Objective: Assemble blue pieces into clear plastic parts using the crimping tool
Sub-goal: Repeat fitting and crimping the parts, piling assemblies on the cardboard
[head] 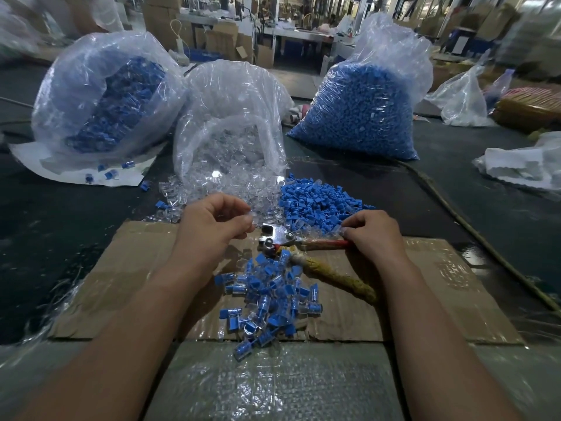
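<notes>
The left hand (212,223) is pinching a clear part (252,214) in curled fingers. The right hand (370,235) is curling over the red handle of the crimping tool (279,238), which is lying on the cardboard (136,268); I cannot tell whether it is gripping it. Blue pieces (315,202) are lying just behind.

Dim factory hall, cardboard boxes (223,38) stacked by a long metal workbench (299,34), far back.
</notes>
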Available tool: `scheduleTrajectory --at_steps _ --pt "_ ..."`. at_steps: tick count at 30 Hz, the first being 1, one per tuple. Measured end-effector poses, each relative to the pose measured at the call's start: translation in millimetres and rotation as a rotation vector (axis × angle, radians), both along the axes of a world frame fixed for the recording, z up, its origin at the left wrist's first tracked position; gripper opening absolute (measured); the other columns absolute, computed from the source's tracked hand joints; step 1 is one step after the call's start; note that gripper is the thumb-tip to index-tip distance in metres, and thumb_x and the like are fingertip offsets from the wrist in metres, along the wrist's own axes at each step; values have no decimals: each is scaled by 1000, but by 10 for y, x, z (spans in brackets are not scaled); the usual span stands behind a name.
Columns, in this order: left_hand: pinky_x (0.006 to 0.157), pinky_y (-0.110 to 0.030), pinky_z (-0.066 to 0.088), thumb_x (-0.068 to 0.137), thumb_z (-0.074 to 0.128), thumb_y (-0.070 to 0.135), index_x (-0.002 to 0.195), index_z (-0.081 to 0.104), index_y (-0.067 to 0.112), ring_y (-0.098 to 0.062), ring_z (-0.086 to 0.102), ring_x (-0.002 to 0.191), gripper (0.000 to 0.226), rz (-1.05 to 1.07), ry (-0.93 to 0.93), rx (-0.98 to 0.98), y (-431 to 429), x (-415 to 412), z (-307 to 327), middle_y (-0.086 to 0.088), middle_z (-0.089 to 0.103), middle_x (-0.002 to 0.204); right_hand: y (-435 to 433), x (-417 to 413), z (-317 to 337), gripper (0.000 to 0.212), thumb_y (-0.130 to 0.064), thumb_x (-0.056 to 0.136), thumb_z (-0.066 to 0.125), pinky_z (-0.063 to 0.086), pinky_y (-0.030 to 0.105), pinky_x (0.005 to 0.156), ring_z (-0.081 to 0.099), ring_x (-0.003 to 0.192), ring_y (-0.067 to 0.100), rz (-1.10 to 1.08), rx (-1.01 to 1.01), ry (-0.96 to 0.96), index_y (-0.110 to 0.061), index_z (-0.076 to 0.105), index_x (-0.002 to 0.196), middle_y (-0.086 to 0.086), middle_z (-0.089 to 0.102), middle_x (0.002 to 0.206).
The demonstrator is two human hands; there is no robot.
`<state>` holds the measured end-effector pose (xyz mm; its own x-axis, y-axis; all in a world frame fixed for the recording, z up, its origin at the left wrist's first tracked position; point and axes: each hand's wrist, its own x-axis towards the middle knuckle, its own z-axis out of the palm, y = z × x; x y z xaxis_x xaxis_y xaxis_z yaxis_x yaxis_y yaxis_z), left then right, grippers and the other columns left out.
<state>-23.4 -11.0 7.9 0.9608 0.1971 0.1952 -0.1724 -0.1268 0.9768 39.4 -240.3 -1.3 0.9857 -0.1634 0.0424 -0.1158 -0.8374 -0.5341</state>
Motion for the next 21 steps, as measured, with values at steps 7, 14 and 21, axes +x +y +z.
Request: scheduleTrajectory --at_steps 7,14,21 --pt "58 -15 53 79 63 -3 74 61 15 -5 64 60 19 1 23 1 11 0 2 1 65 68 -8 -5 -14 8 -23 85 64 46 33 82 54 88 11 60 -3 -38 -29 63 80 -10 58 84" --pt "54 -13 50 81 61 -2 77 60 12 -2 63 56 14 -16 25 -48 6 -7 27 -1 64 67 33 -47 29 20 -14 84 56 38 22 55 54 70 9 8 169 -250 -26 52 69 -10 56 72" --pt "55 -13 51 82 59 2 76 60 10 -5 64 58 11 -67 30 -39 -5 -21 36 -1 64 65 267 -313 185 18 -7 78 60 55 35 68 65 72 19 109 455 -340 -22 57 68 0 64 69"
